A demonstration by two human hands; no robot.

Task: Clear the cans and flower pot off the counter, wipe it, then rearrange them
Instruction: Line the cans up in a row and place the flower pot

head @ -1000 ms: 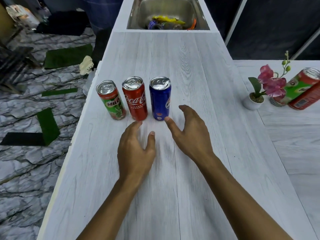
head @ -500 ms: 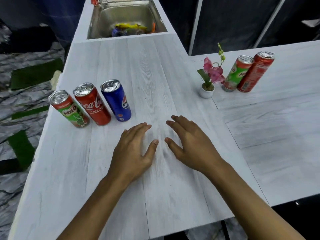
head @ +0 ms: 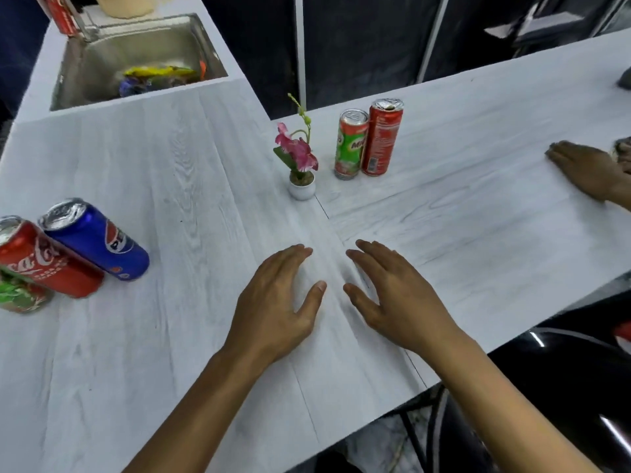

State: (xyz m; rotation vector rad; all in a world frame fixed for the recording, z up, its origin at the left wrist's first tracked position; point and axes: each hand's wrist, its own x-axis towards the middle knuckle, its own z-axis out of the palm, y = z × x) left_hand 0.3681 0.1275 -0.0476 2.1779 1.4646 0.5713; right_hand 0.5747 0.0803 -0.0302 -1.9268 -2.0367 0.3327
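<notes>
Two cans (head: 368,141) nearer, perhaps unmoved.

Single head view looks steeply down, close over the counter (head: 211,186).

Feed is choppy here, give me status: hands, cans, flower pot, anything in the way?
Left hand and right hand open, empty. Flower pot and two cans upright ahead. Another person's hand on the counter, far right.

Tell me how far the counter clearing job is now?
No step shows as done. Pepsi can, Coca-Cola can, flower pot and Milo can stand on the counter. Left hand and right hand are empty. No cloth visible; clearing, wiping and rearranging remain.
</notes>
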